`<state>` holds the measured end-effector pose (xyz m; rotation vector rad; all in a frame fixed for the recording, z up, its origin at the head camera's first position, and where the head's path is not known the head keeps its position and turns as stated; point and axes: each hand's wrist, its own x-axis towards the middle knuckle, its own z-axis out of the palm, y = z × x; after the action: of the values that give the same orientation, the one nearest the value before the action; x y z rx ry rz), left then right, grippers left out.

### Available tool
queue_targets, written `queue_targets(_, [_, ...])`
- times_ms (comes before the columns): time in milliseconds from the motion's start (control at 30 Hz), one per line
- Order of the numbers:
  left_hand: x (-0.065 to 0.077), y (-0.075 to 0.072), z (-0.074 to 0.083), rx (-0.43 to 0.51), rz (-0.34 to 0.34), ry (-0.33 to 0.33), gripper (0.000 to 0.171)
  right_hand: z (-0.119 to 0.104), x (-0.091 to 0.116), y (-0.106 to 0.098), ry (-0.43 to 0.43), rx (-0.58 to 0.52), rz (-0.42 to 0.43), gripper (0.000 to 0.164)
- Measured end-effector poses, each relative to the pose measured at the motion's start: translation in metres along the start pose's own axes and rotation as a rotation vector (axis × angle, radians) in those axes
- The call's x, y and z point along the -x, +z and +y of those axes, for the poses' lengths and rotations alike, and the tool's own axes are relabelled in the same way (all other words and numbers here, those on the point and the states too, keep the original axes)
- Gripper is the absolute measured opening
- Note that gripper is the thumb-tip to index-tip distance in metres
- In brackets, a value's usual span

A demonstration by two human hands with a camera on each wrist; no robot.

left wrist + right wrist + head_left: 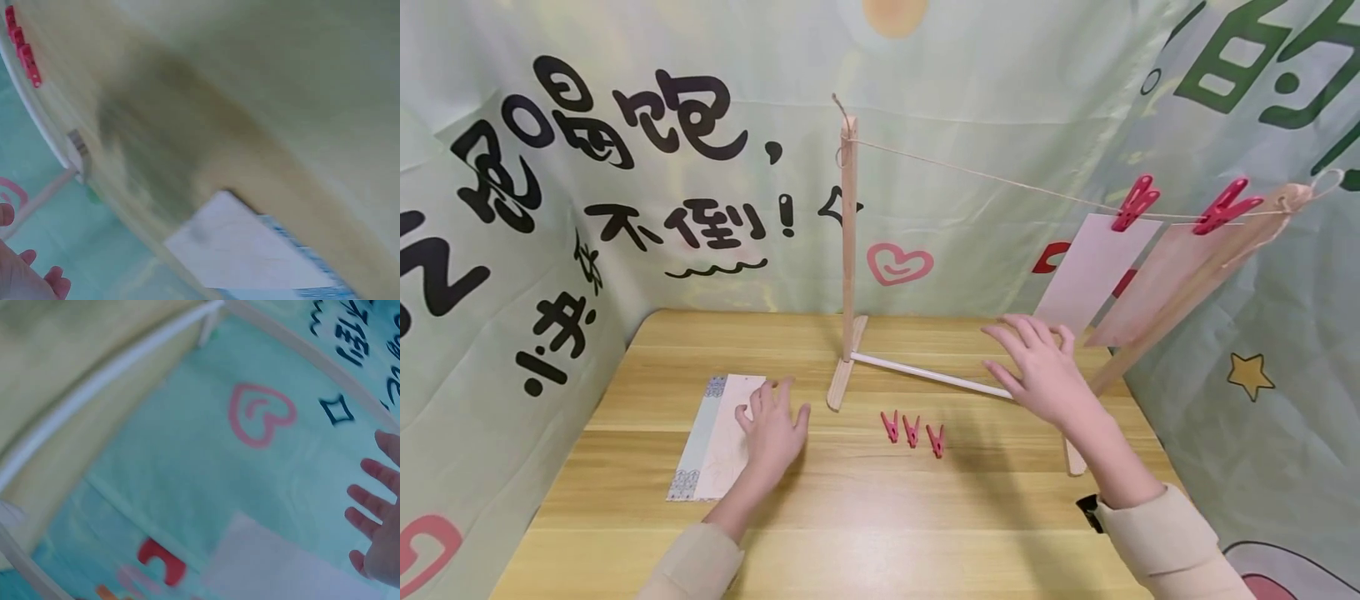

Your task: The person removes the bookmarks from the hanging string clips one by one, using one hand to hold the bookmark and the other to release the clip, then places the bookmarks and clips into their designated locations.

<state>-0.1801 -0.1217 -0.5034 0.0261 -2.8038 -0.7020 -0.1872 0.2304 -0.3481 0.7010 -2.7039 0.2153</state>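
My left hand (772,433) hovers over the right side of some paper (718,467), fingers spread and loosely bent around nothing. The paper is pale pinkish-white, with a light blue strip and patterned corners along its left side. Raised beside the wooden rack, my right hand (1041,375) has its fingers apart and holds nothing. Two sheets, one white (1093,267) and one pinkish (1172,279), hang from the rack's string (970,172) by red clothespins (1136,204). On the table between my hands lie three more red pins (912,432) in a row.
The rack has a left post (849,250) on a flat foot, a right post (1202,287), and a white rod (925,372) joining them low down. Printed fabric (700,275) surrounds the wooden table (850,517) at the back and sides.
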Motion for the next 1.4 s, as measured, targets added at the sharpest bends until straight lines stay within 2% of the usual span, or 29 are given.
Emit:
queue_targets(200, [-0.008, 0.002, 0.025, 0.005, -0.003, 0.054, 0.051, 0.009, -0.009, -0.036, -0.071, 0.019, 0.088, 0.052])
queue_targets(367, [-0.013, 0.007, 0.043, 0.028, -0.013, 0.088, 0.051, 0.016, -0.016, -0.059, -0.129, 0.003, 0.187, 0.048])
queue_targets(500, [-0.019, 0.013, 0.058, 0.07, -0.008, 0.148, 0.05, 0.02, -0.02, -0.074, -0.148, 0.005, 0.262, 0.064])
queue_targets(533, [-0.021, 0.015, 0.062, 0.077, -0.007, 0.166, 0.05, 0.02, -0.02, -0.078, -0.151, 0.008, 0.277, 0.063])
queue_targets(633, [-0.026, 0.02, 0.074, 0.118, -0.003, 0.219, 0.048, 0.022, -0.023, -0.088, -0.157, 0.008, 0.324, 0.045])
queue_targets(767, [-0.032, 0.024, 0.089, 0.153, -0.005, 0.277, 0.045, 0.025, -0.027, -0.098, -0.163, 0.006, 0.396, 0.052])
queue_targets(833, [-0.035, 0.026, 0.097, 0.168, -0.007, 0.303, 0.045, 0.028, -0.028, -0.103, -0.165, 0.015, 0.424, 0.043])
queue_targets(900, [-0.037, 0.026, 0.104, 0.192, -0.017, 0.323, 0.045, 0.03, -0.03, -0.107, -0.165, 0.032, 0.439, 0.043])
queue_targets(967, [-0.039, 0.027, 0.111, 0.213, -0.036, 0.339, 0.046, 0.033, -0.031, -0.112, -0.16, 0.052, 0.453, 0.046])
queue_targets(1067, [-0.04, 0.028, 0.121, 0.236, -0.074, 0.355, 0.047, 0.036, -0.032, -0.119, -0.135, 0.062, 0.472, 0.042])
queue_targets(1167, [-0.043, 0.03, 0.131, 0.24, -0.103, 0.366, 0.048, 0.04, -0.034, -0.125, -0.082, 0.044, 0.469, 0.054])
queue_targets(1233, [-0.045, 0.032, 0.137, 0.243, -0.113, 0.372, 0.049, 0.042, -0.035, -0.128, -0.049, 0.025, 0.473, 0.056])
queue_targets(1400, [-0.051, 0.034, 0.151, 0.258, -0.13, 0.409, 0.05, 0.052, -0.036, -0.135, -0.002, 0.024, 0.473, 0.05])
